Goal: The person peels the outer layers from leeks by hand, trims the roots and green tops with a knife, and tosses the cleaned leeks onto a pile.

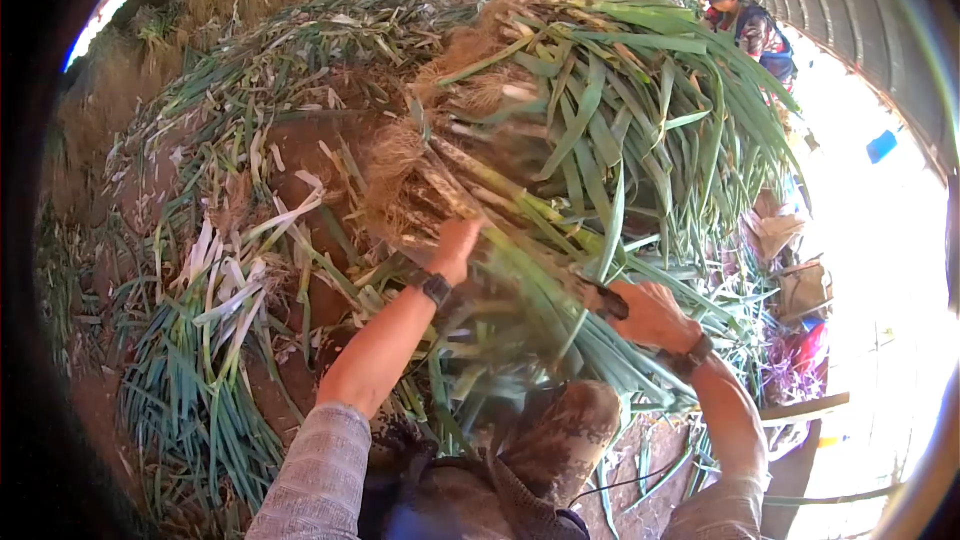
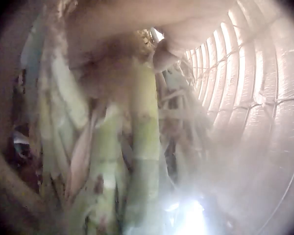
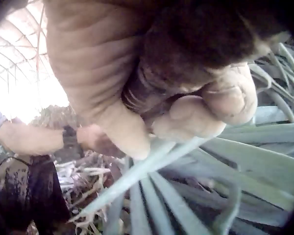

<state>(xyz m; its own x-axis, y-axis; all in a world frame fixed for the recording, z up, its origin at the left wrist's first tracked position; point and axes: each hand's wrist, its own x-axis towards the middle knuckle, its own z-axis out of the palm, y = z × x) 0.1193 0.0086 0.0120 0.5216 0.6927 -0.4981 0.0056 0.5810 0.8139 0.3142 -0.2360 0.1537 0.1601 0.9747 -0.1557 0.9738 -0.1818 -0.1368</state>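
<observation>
My left hand grips several long green onions near their hairy root ends, and their stalks slant down to the right. Close up in the left wrist view, pale green stalks run down from beneath that hand. My right hand is farther along the bunch, at the leafy end, its fingers curled in. A dark patch shows at its fingertips; I cannot tell what it is. In the right wrist view, a flat leaf passes right at the thumb and fingertips.
A big heap of green onions rises ahead, roots to the left. A smaller pile lies at the left amid scattered trimmings. My bent knee is below the hands. Another person is at the far right, beside the curved plastic wall.
</observation>
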